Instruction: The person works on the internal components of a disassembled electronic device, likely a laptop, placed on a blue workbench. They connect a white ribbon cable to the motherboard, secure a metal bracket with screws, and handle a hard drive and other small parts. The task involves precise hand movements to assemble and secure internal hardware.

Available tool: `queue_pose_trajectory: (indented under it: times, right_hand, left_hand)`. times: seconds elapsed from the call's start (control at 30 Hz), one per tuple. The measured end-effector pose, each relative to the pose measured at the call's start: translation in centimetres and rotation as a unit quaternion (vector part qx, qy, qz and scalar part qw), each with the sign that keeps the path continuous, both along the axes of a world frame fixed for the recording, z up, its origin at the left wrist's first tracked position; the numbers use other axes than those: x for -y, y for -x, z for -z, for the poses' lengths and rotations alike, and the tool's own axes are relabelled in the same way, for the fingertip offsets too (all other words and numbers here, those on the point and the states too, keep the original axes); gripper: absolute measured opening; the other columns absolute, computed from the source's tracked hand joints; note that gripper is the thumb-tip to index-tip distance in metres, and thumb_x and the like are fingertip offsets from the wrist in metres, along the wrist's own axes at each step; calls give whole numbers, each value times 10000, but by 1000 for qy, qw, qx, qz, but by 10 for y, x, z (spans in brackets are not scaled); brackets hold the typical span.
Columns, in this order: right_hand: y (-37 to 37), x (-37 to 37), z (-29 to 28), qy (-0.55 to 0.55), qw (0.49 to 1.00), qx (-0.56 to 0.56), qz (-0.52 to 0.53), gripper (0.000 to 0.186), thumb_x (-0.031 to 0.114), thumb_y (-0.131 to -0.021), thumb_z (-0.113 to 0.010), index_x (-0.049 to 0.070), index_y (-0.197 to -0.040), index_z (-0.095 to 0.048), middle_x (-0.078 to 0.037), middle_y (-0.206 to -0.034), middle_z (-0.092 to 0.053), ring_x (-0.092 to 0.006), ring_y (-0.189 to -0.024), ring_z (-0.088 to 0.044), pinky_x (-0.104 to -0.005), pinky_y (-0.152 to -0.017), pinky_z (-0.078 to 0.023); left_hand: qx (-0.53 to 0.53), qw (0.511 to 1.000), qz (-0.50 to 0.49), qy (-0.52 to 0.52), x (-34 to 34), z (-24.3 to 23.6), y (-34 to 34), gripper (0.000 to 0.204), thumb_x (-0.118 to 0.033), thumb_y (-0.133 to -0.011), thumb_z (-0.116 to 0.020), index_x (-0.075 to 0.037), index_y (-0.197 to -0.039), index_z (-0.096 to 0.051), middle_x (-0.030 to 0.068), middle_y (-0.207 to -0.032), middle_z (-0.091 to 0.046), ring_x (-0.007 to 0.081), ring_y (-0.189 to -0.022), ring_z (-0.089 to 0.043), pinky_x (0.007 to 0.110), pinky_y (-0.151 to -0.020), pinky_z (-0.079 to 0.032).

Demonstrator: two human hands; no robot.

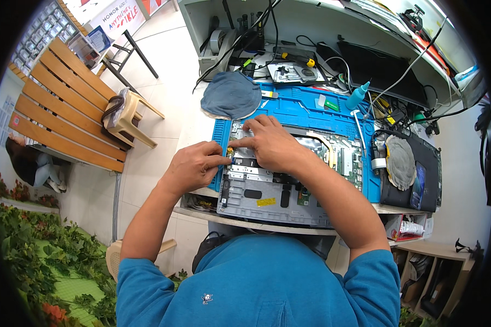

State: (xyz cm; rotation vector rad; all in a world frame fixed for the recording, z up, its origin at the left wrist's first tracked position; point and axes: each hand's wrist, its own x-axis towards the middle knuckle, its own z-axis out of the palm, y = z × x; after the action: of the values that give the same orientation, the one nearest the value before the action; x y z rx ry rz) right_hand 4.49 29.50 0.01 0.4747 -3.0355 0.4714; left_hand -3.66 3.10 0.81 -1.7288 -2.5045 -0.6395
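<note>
An opened laptop [273, 201] with its boards and metal brackets exposed lies on a blue work mat [370, 180]. My left hand [201, 163] is at the laptop's left edge, index finger reaching onto small parts there, the other fingers curled; what they hold, if anything, is hidden. My right hand [267, 144] rests over the upper left of the laptop, fingers bent and apart, fingertips touching near a small orange part [230, 151].
A blue-grey cloth pad [229, 95], bottle [358, 95], grey pad [400, 163] and cluttered shelf [213, 65] with cables surround the mat. Leftward stand a plastic stool [142, 117] and slatted wooden bench [65, 103]; another person [33, 163] sits at the far left.
</note>
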Motion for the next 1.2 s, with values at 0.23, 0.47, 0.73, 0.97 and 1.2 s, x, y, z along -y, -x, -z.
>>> queue_pose_trajectory:
  times: [0.23,0.47,0.73,0.97,1.2]
  right_hand:
    - [-6,0,4,-25,999,-36,-14,606,95,-944,-739,341,-1496,-787,-160,-1539,-659,-366,-1465,-540,-528,-1275,-370]
    - [-8,2,5,-8,998,-53,-22,560,103,-964,-712,262,-1495,-788,-173,-1521,-669,-367,-1464,-540,-519,-1255,-384]
    - [-15,1,6,45,995,-85,-26,605,64,-947,-720,155,-1545,-716,-199,-1492,-679,-386,-1439,-572,-533,-1239,-424]
    - [-115,-24,-37,103,990,-89,25,524,42,-976,-726,53,-1498,-687,-203,-1453,-663,-410,-1395,-590,-565,-1244,-412]
    - [-266,-79,-44,242,876,-146,392,344,58,-1067,-711,-6,-1403,-746,-185,-1259,-748,-349,-1124,-731,-420,-1010,-577]
  left_hand:
    - [8,1000,-5,1,0,1,-1,381,5,-820,-781,-204,-1116,-898,29,-1102,-776,253,-989,-768,388,-853,-641]
    - [24,1000,-12,-15,1,1,-1,377,8,-814,-761,-186,-1109,-895,45,-1092,-779,268,-952,-772,396,-837,-642]
    - [75,994,-49,-57,-3,-10,1,356,24,-831,-732,-125,-1116,-884,71,-1072,-785,258,-890,-783,368,-791,-639]
    - [139,978,-71,-140,4,-10,7,293,89,-898,-716,-47,-1105,-871,109,-1034,-775,230,-846,-766,336,-766,-616]
    - [202,961,-84,-171,-6,-4,23,237,107,-964,-694,28,-1136,-838,88,-1021,-760,129,-828,-713,263,-715,-559]
